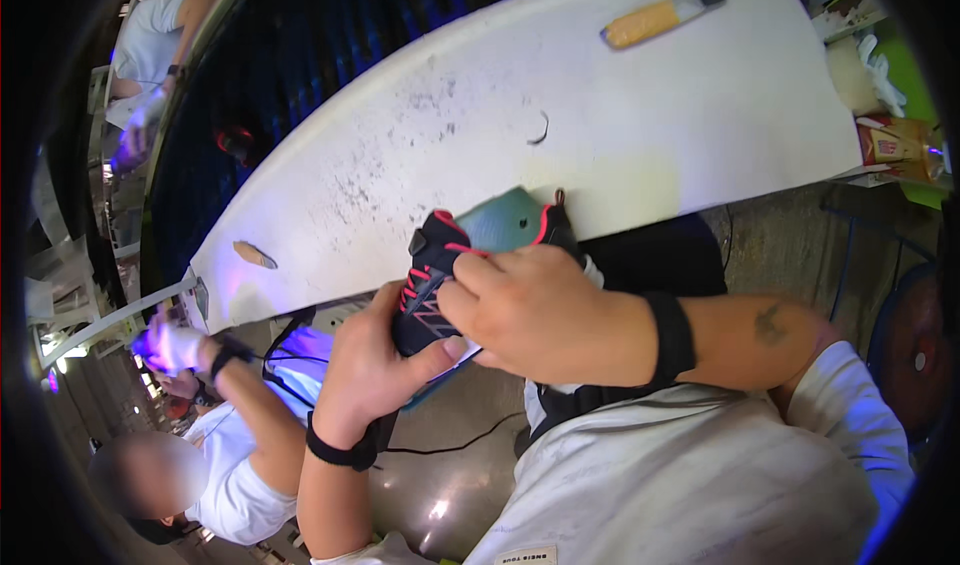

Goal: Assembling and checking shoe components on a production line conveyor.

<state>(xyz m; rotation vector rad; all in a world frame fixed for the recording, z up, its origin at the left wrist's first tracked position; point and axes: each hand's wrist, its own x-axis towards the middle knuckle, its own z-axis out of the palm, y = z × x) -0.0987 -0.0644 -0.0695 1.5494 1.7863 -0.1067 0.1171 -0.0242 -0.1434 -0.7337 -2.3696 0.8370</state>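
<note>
A black shoe [430,280] with red laces and red zigzag trim is held just off the near edge of the white table. A teal shoe last [497,220] with a small hole sticks up out of its opening. Around the toe end wraps my left hand [375,360], its thumb pressed along the lower side of the upper. My right hand [545,315] lies across the shoe with curled fingers, gripping it at the side near the collar. What its fingertips touch is hidden behind the knuckles.
The curved white table [600,115] carries a brush [660,22] with a taped handle, a small tan piece [255,255] and a thin black strip [540,128]. A dark conveyor [310,25] runs beyond. A co-worker's gloved hand [178,348] is at left; another person [150,40] stands at upper left.
</note>
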